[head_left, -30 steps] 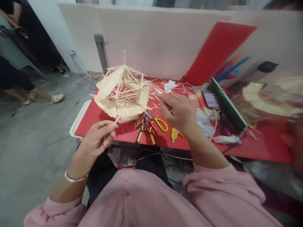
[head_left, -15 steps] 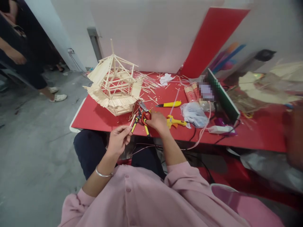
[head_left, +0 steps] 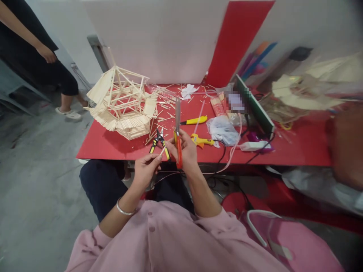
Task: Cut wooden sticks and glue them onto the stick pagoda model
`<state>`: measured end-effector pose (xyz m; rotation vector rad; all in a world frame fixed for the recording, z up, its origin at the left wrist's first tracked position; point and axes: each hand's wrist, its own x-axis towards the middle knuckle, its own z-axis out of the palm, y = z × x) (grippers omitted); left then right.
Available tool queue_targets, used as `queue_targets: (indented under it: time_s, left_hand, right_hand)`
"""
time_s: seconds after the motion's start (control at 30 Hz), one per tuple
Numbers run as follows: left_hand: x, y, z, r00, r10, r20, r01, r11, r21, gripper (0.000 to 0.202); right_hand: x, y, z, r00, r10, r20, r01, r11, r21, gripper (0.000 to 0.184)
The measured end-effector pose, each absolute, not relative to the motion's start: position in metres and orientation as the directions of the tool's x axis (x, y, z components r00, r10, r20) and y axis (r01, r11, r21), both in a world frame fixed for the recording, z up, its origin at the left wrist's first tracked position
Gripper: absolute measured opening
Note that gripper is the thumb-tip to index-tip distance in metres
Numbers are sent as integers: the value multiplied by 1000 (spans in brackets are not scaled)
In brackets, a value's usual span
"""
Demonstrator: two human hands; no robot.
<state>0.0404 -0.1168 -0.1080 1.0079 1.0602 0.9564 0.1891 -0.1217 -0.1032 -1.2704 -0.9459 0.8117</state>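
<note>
My left hand (head_left: pixel 146 169) pinches a thin wooden stick (head_left: pixel 162 151) just below the front edge of the red table (head_left: pixel 295 151). My right hand (head_left: pixel 184 151) is closed round the orange handles of a pair of scissors (head_left: pixel 178 132), held upright with the blades pointing up. The stick's tip sits close to the scissors. A model house of wooden sticks (head_left: pixel 120 104) stands on the table's left part, beyond both hands.
Yellow-and-black pliers (head_left: pixel 159 140), a yellow craft knife (head_left: pixel 194 121), a yellow glue gun (head_left: pixel 202 141), a plastic bag (head_left: pixel 222 130), loose sticks and cables lie on the table. A red board (head_left: pixel 235 41) leans against the white wall. Another person (head_left: pixel 42 49) stands at the far left.
My right hand came down from the model to the table's front edge, took up the orange scissors and raised them upright. My left hand drew the stick towards them.
</note>
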Motion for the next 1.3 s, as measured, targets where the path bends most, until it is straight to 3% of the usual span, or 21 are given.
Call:
queue_targets:
  time_s: [0.23, 0.33, 0.43, 0.6, 0.97, 1.3]
  left_hand:
    - [41, -117, -91, 259, 961, -99, -159, 144, 977, 21]
    - [39, -113, -89, 116, 993, -4, -179, 25, 984, 24]
    - [37, -112, -89, 45, 997, 55, -178, -46, 983, 29]
    - [38, -116, -93, 57, 987, 151, -81, -146, 986, 12]
    - [36, -123, -108, -18, 976, 218, 29, -218, 976, 18]
    - [31, -122, -116, 2, 976, 218, 68, -217, 974, 16]
  right_hand:
    - [177, -127, -112, 257, 950, 175, -24, 188, -982, 60]
    - [175, -142, -112, 260, 919, 297, 237, 237, -942, 60]
    - [173, -156, -115, 176, 892, 417, 563, 256, -786, 65]
    - [165, -168, -132, 58, 907, 418, 769, 227, -598, 63]
    - [158, -171, -144, 71, 921, 384, 771, 193, -607, 63]
    - [157, -175, -148, 58, 944, 326, 672, 204, -712, 66]
